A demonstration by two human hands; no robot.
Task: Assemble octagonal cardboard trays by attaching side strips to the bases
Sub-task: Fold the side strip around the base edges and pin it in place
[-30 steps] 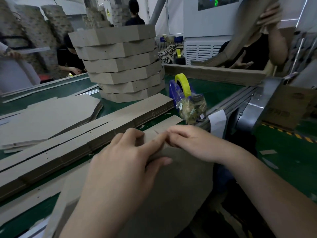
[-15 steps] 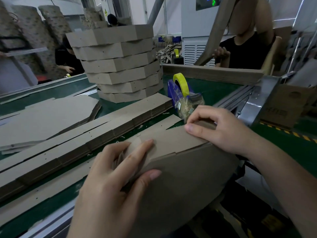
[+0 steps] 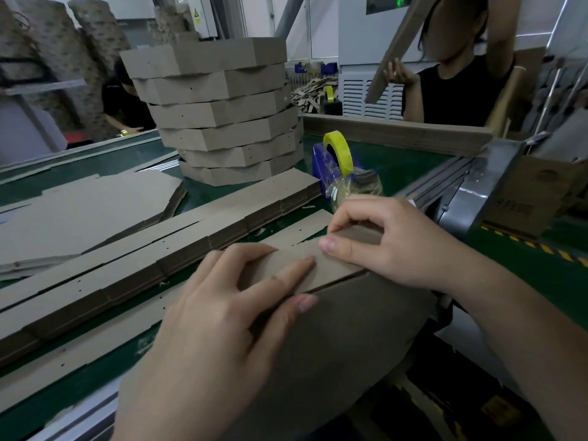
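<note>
Left index finger (image 3: 286, 272) sits closer to the right thumb (image 3: 337, 246) than half a second ago; the two tips are nearly touching.

- Left hand (image 3: 222, 313): fingers spread and laid flat along the top of the side strip (image 3: 296, 261). The thumb presses the near face of the base (image 3: 350, 351), so strip and base edge are pinched between them.
- Right hand (image 3: 388, 240): fingers curled over the far end of the strip, thumb flat on its near side, pinching it.
- Side strip lies along the upper edge of the base. The base stands tilted at the near table edge, at 6 o'clock in view.
- 9 to 12 o'clock of the hands: pile of loose strips (image 3: 270, 198) lying flat on the green table (image 3: 401, 167).
- 10 o'clock: flat bases (image 3: 89, 211), stacked.
- 11 o'clock: stack of finished trays (image 3: 219, 116), leaning a little.
- 12 o'clock, just beyond the right hand: blue tape dispenser (image 3: 319, 168) with a yellow tape roll (image 3: 339, 151); a clear plastic bag (image 3: 353, 186) touches it.
- 1 o'clock, across the table: another person (image 3: 451, 90) holds a long cardboard strip (image 3: 391, 58) raised at a slant.
</note>
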